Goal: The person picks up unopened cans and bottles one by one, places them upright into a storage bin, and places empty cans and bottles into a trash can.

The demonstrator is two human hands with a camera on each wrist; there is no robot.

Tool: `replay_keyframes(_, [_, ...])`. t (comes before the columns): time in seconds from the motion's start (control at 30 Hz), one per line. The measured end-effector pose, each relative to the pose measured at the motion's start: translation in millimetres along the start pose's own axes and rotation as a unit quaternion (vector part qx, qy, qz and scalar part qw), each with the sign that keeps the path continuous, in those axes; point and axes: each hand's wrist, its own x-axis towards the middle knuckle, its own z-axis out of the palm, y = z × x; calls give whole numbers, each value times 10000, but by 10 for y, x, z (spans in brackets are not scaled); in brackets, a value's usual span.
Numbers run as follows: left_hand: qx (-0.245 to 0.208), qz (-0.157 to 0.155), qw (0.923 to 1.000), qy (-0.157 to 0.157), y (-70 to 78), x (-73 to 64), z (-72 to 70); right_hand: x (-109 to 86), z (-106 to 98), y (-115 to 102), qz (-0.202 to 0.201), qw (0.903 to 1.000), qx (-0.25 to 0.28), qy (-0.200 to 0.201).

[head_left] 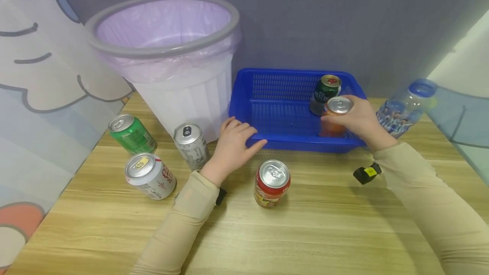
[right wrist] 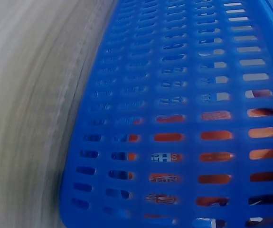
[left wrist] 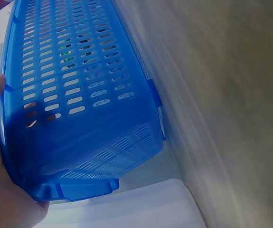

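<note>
A blue slotted basket (head_left: pixel 294 143) stands at the back of the wooden table. My left hand (head_left: pixel 236 145) grips its near left corner, fingers over the rim. Inside the basket's right end, my right hand (head_left: pixel 361 118) holds an orange can (head_left: pixel 331 127) upright by its upper part. Behind that can stands a dark green can (head_left: pixel 324 90). Through the slots in the right wrist view, the orange can (right wrist: pixel 215 156) shows low behind the basket wall (right wrist: pixel 188 104). The left wrist view has the left hand (left wrist: pixel 8 190) at the basket corner.
A red can (head_left: pixel 269 188) stands in front of the basket. Left of my left arm are a silver can (head_left: pixel 195 152), a white can (head_left: pixel 153 181) and a green can (head_left: pixel 135 137). A tall lined bin (head_left: pixel 191 92) rises behind them. A clear blue-capped bottle (head_left: pixel 406 107) is at right.
</note>
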Motion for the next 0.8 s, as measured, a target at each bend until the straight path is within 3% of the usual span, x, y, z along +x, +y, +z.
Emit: replay_keyframes(0.8, [-37,-40,10000,-33,7,-1,-16,26,-16,-17,154,9991,-182,-364])
